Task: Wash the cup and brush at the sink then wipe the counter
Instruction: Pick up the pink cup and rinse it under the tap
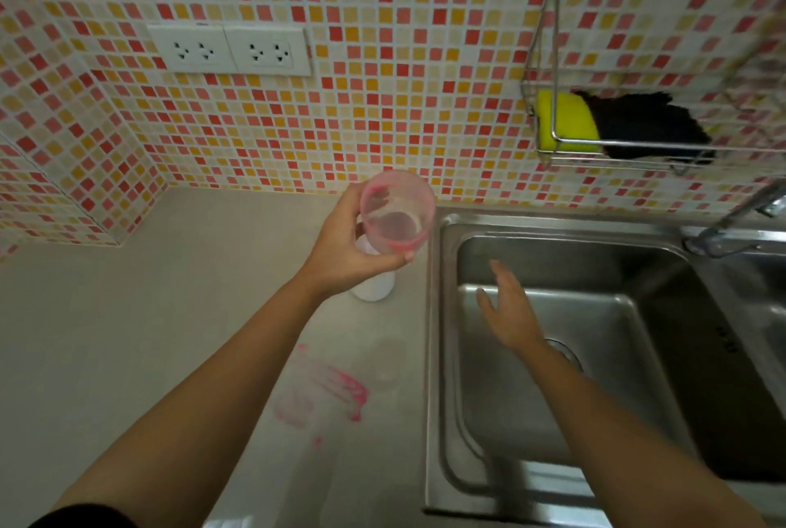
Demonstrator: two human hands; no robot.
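My left hand (346, 249) grips a clear plastic cup (397, 210) tinted pink, with pink residue at its bottom, held above the counter just left of the sink. My right hand (508, 310) hangs open over the steel sink basin (604, 361), fingers spread, holding nothing. A pink smear (336, 389) stains the pale counter (127, 336) between my arms. No brush is visible.
A white container (374, 287) stands on the counter under my left hand. A faucet (731, 221) reaches in from the right. On the tiled wall hangs a wire rack (548, 144) holding a yellow sponge (565, 121) and a black cloth (646, 125). Wall sockets (229, 49) sit at left.
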